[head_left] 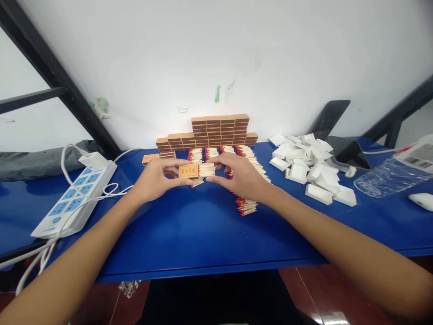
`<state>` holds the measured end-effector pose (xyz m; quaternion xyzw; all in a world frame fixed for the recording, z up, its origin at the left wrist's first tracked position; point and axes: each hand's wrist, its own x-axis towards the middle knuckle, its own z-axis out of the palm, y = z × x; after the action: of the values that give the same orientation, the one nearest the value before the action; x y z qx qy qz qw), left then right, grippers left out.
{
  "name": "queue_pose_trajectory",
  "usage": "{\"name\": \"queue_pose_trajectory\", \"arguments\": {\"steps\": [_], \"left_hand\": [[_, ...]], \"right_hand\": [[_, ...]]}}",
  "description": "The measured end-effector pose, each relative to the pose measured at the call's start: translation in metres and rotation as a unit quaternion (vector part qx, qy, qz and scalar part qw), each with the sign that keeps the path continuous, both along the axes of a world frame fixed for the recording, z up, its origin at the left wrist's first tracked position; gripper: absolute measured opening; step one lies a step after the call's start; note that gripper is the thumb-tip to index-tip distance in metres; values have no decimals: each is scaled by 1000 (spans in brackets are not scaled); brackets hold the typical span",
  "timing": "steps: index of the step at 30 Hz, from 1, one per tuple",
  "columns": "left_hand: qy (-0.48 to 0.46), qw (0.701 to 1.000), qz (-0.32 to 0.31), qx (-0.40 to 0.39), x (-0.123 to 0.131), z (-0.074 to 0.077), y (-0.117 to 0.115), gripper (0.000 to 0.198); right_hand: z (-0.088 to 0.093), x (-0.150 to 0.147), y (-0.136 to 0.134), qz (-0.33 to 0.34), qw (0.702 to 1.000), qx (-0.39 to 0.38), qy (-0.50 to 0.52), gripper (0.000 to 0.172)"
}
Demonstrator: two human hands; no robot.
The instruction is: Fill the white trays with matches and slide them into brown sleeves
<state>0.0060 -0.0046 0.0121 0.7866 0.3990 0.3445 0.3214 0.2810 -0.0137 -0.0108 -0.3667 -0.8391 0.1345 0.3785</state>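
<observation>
My left hand (160,178) grips the orange sleeve of a matchbox (188,171) between thumb and fingers. Its inner tray (207,169), full of matches, sticks out of the sleeve to the right. The end of that tray is pinched by my right hand (237,174). Behind and below my hands, red-tipped matches (250,158) lie in several rows on the blue table, partly covered by the right hand. Against the wall stand stacked matchboxes (219,128), their brown striking sides facing me. One more matchbox (150,158) lies flat beyond my left hand.
White empty matchbox trays (304,158) are heaped at the right, with a dark phone or tablet on a stand (348,151) behind them. A clear plastic bottle (389,176) lies farther right, near a white mouse (421,200). A power strip (76,196) with cables occupies the left.
</observation>
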Motion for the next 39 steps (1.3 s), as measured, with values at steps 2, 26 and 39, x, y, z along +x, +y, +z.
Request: {"name": "queue_pose_trajectory", "arguments": {"steps": [2,26,39], "left_hand": [[4,1000,-1,-1,0,0,0,58],[60,993,29,96,4,-4,-10,56],[54,990,37,124,6,-9,-10,56]], "right_hand": [[1,0,0,3,1000,-4,-3,32],[3,-15,-13,-13,980,-165,108,31],[1,-17,-14,3,957,-246,153,38]]}}
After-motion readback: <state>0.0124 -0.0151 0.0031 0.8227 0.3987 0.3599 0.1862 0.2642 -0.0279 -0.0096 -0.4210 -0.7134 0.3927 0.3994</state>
